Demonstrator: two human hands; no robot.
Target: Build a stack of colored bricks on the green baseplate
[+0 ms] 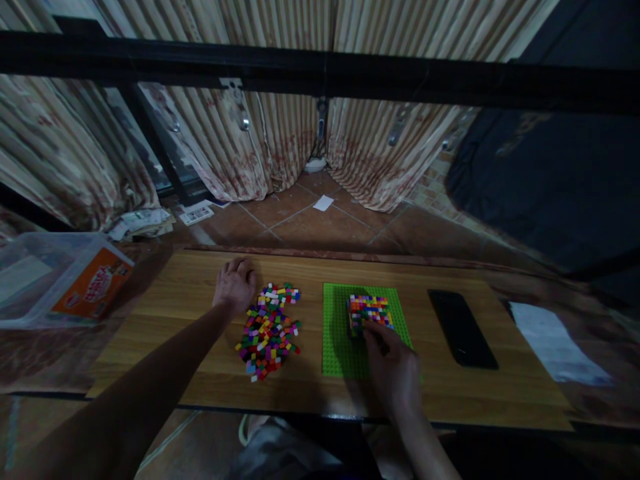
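Bending over a wood-grained tabletop (175, 293), a person works with two bare hands at a small rectangular block of multicoloured toy bricks (369, 308), set on a square, studded, bright green baseplate (331, 333) right of centre in the lower half of the frame. Rows of red, orange, yellow, white, blue and green make up the block's top. The right hand (395, 363) reaches to its near edge, thumb and fingertips drawn close together; whether a brick is pinched between them cannot be told. The left hand (236, 287), fingers loosely bent, rests palm down near the tabletop's far edge, just beside a loose heap of tiny multicoloured bricks (270, 330) at lower centre; what lies under the palm is hidden.

At the left edge of the frame, a clear plastic box (30, 313) bears an orange label (95, 287) whose pale lettering is too blurred to read. A printed white sheet (197, 213) on the tiled floor shows a square, code-like pattern. A black, rectangular phone-like slab (463, 327) lies at right, without readable marking.
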